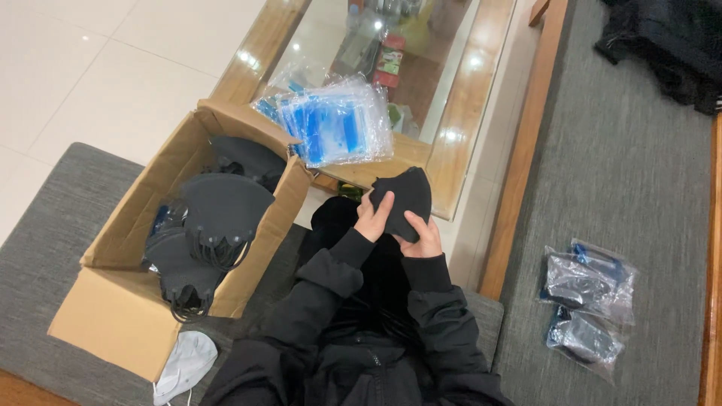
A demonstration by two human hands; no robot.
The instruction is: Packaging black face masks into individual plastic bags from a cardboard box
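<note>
— Fingers first: what was their state in the head view?

— Both sets were closed on one black mask (402, 197). My left hand (374, 216) pinched its left edge and my right hand (423, 235) gripped it from below, over my lap, just in front of the glass table (459, 150).

— Surroundings?

— Cardboard box (135, 301) on the grey cushion at my left held stacked black masks (214, 218). Clear blue-printed pouches (338, 124) lay on the table; filled pouches (587, 301) sat on the grey couch, well apart. White mask (184, 365) lay touching the box.
</note>
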